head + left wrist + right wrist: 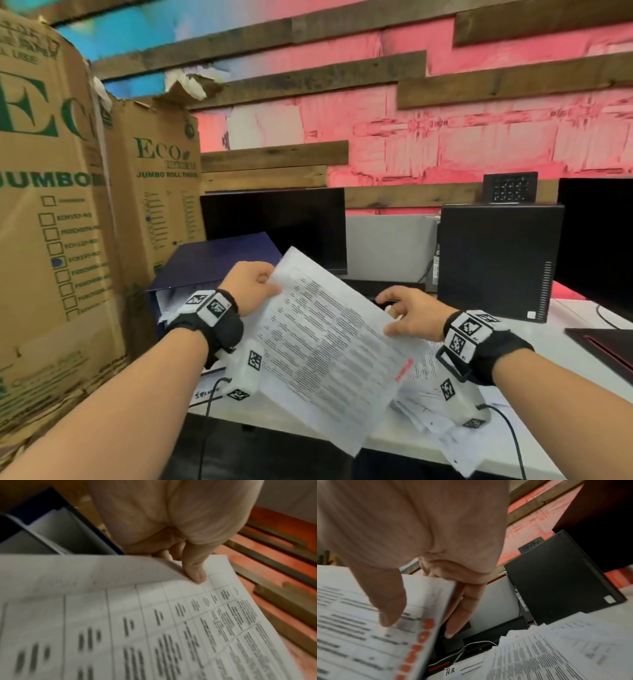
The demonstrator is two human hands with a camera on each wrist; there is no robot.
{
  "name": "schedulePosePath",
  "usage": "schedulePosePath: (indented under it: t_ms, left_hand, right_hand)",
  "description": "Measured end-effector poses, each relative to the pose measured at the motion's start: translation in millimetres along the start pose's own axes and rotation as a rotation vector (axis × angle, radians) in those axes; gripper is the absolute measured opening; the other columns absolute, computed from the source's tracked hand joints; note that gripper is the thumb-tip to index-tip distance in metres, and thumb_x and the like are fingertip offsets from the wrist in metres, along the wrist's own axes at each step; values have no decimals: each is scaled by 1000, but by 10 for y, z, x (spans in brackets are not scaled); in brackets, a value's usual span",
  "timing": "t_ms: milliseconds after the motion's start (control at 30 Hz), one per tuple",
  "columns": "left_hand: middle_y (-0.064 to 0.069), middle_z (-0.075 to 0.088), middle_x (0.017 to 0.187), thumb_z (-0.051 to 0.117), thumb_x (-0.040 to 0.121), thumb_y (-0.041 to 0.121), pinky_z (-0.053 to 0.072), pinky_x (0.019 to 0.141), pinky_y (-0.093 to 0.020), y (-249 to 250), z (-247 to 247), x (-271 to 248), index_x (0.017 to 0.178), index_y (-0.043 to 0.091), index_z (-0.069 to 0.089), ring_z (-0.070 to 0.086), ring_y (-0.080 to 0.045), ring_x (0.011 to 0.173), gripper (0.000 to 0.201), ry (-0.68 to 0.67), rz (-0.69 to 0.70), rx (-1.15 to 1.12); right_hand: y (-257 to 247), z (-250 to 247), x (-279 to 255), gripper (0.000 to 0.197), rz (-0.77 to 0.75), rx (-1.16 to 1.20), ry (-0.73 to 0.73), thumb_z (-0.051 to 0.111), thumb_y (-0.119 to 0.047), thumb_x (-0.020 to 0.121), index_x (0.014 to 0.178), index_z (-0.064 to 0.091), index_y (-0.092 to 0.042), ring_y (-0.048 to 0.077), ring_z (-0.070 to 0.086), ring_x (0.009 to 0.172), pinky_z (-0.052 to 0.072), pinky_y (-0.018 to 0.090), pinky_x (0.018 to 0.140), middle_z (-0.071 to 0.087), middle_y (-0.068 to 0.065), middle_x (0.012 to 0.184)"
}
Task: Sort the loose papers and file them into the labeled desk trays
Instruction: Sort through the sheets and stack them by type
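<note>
Both hands hold up a printed sheet (329, 339) with table text and a red stamp along one edge, tilted above the desk. My left hand (253, 286) pinches its top left corner, thumb (195, 573) on the printed face (154, 628). On the right edge, my right hand (409, 317) pinches the same paper (368, 635), thumb (390, 609) on top and fingers (462, 612) behind. A pile of loose papers (442, 411) lies on the desk under the right wrist; it also shows in the right wrist view (556, 649). A small label reading "H.R" (452, 671) sits by a dark tray edge.
Tall cardboard boxes (61, 205) stand at the left. A blue binder (219, 263) lies behind the left hand. A black monitor (274, 222), a black computer tower (496, 260) and a second screen (596, 240) line the back of the white desk (565, 318).
</note>
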State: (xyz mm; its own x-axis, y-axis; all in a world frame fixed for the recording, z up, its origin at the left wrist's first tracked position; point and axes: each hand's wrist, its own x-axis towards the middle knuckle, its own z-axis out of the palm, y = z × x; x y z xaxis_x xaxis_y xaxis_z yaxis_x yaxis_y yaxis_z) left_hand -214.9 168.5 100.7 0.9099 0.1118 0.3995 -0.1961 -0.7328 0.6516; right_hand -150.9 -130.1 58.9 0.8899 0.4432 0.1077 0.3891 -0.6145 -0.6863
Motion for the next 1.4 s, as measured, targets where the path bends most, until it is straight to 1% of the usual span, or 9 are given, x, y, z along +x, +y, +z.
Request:
schedulePosePath:
  t_ms: [167, 367, 500, 633, 800, 1033, 1200, 1267, 1400]
  left_hand:
    - [-13, 71, 83, 68, 81, 9, 52, 83, -49, -408, -94, -49, 74, 17, 67, 62, -23, 74, 11, 139, -124, -254]
    - [-26, 66, 100, 64, 76, 31, 52, 84, -56, -694, 132, -224, 82, 16, 58, 65, -33, 82, 18, 192, -312, -516]
    - [-15, 69, 108, 60, 85, 25, 51, 87, -59, -675, 245, -329, 106, 14, 60, 67, -33, 97, 24, 137, -341, -682]
    - [-17, 66, 113, 53, 95, 8, 54, 84, -49, -650, 225, -324, 117, 7, 55, 66, -35, 100, 22, 175, -365, -837]
    - [-8, 66, 107, 78, 76, 14, 46, 77, -27, -536, 141, -331, 112, 16, 58, 62, -22, 99, 41, 166, -267, -560]
    - [-3, 72, 105, 70, 81, 36, 52, 93, -43, -518, 361, -470, 103, 17, 72, 68, -21, 98, 29, -432, -193, -72]
    - [-1, 68, 104, 53, 94, 20, 49, 73, -22, -669, 532, -575, 108, 11, 67, 64, -15, 89, 21, -243, -231, -87]
    - [-2, 67, 108, 50, 96, 19, 47, 76, -22, -796, 472, -654, 113, 10, 66, 62, -16, 93, 25, -156, -302, -112]
    - [-8, 63, 111, 39, 98, 19, 44, 81, -29, -1109, 280, -826, 106, 5, 62, 55, -20, 94, 28, -134, -393, 24]
  right_hand:
    - [112, 103, -77, 40, 46, 148, 23, 75, -15, 78, 111, 55, -24, 14, 67, 89, 60, 30, 70, 65, -2, 104]
    - [90, 187, 78, 55, 11, 566, 239, 71, 2, 78, 125, 49, -14, 17, 66, 89, 54, 35, 72, 68, 3, 105]
    - [50, 146, 52, 37, -17, 363, 195, 65, 2, 83, 117, 58, -11, 17, 64, 101, 50, 20, 74, 67, 0, 112]
    - [10, 126, 48, 27, 15, 266, 245, 60, -1, 88, 112, 64, -11, 16, 62, 102, 48, 33, 93, 66, -3, 111]
    - [-2, 49, 17, 23, 38, 58, 129, 62, -8, 88, 108, 64, -18, 13, 64, 96, 50, 34, 92, 67, -4, 108]
    - [-345, 97, 66, 22, 16, -166, -42, 65, -12, 87, 107, 63, -21, 11, 67, 92, 55, 27, 79, 68, -2, 103]
    - [-325, 423, 194, 45, 23, -88, 99, 70, -19, 81, 121, 52, -28, 15, 57, 112, 49, 33, 93, 59, -6, 120]
    - [-209, 559, 244, 65, 97, -102, 186, 71, -27, 79, 135, 39, -31, 23, 46, 127, 39, 45, 106, 49, -1, 136]
    - [-101, 902, 255, 78, 157, 63, 143, 69, -28, 83, 144, 24, -12, 28, 45, 126, 38, 37, 104, 41, 12, 142]
